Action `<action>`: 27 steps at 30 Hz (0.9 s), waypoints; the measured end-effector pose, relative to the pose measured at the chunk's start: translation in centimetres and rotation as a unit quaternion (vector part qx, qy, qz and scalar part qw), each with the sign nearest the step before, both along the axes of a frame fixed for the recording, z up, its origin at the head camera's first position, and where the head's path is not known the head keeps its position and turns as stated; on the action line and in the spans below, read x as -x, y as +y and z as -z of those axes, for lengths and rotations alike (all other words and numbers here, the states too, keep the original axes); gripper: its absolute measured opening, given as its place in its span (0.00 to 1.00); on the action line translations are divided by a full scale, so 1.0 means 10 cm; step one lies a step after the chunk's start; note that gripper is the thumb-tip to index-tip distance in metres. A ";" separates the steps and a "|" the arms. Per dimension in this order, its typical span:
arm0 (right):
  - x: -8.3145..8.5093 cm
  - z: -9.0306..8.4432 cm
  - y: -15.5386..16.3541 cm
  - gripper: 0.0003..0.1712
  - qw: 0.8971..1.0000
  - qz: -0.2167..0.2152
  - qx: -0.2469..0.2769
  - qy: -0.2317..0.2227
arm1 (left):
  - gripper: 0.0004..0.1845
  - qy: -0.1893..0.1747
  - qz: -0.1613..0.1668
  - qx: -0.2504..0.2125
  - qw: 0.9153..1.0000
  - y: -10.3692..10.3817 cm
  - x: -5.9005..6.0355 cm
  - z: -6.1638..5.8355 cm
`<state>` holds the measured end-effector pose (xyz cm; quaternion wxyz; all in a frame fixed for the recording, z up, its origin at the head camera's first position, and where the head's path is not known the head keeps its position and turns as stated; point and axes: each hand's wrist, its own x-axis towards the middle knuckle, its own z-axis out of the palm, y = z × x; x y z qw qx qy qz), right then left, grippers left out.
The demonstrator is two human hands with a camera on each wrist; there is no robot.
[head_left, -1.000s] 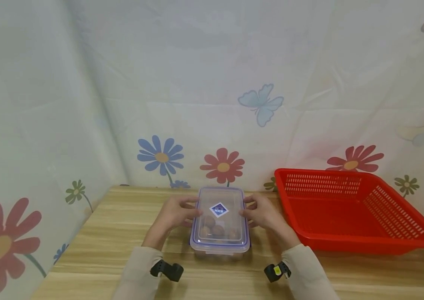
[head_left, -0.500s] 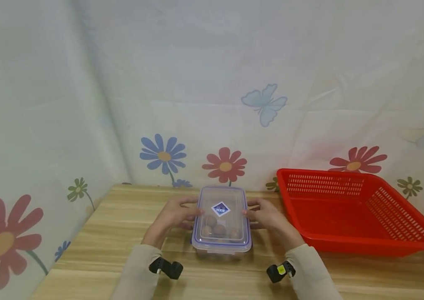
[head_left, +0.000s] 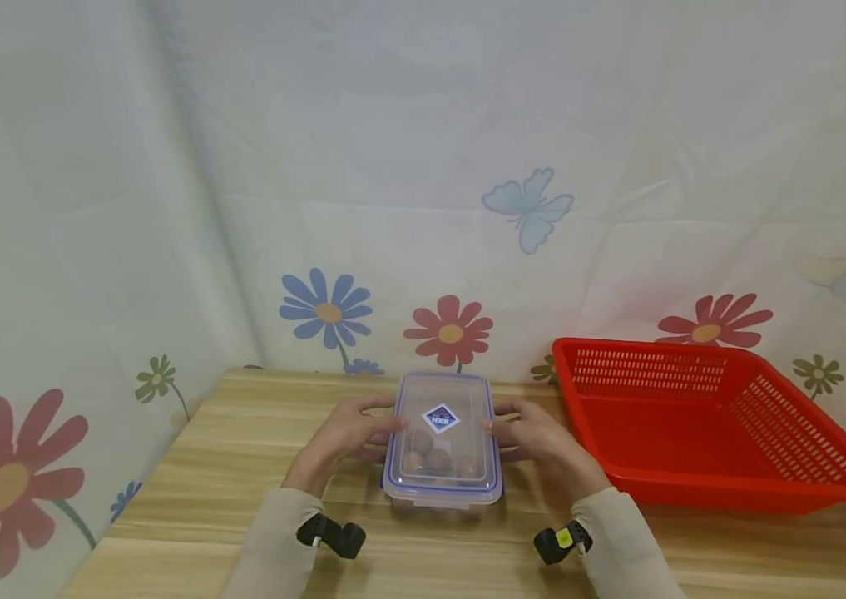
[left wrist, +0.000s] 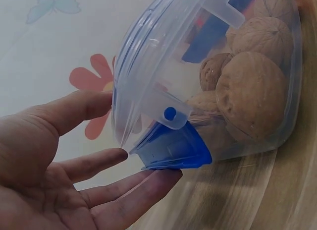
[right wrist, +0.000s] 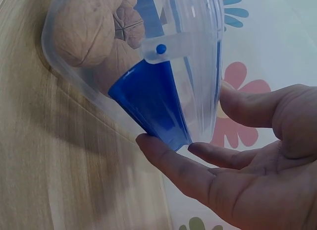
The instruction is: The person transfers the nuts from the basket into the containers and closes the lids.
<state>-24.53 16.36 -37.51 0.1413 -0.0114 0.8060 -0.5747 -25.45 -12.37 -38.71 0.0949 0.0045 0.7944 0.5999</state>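
A clear plastic container [head_left: 441, 441] with a lid stands on the wooden table [head_left: 243, 466], with walnuts [left wrist: 252, 91] inside. My left hand [head_left: 348, 433] is at its left side and my right hand [head_left: 535, 433] at its right side. In the left wrist view, the fairly straight fingers [left wrist: 124, 190] of my left hand lie under a blue side clip [left wrist: 171, 148] that stands flipped outward, and the thumb touches the lid's rim. In the right wrist view, my right hand [right wrist: 237, 175] does the same at the other blue clip [right wrist: 148, 98].
A red slotted basket [head_left: 692, 349] stands on the table to the right of the container, close to my right hand. A flowered cloth hangs behind the table and along its left side. Small black devices sit on both wrists.
Both hands stay at the container's sides. The view has shifted slightly. Nothing else has visibly moved.
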 end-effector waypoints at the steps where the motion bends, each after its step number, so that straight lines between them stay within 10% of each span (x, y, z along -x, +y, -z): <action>1: 0.00 0.00 0.00 0.26 1.000 0.000 -0.001 0.001 | 0.29 0.000 -0.002 0.001 1.000 0.00 0.00 0.00; 27: -0.05 -0.10 -0.05 0.31 0.984 0.031 -0.153 0.080 | 0.31 0.050 -0.062 0.083 0.993 0.11 -0.05 -0.14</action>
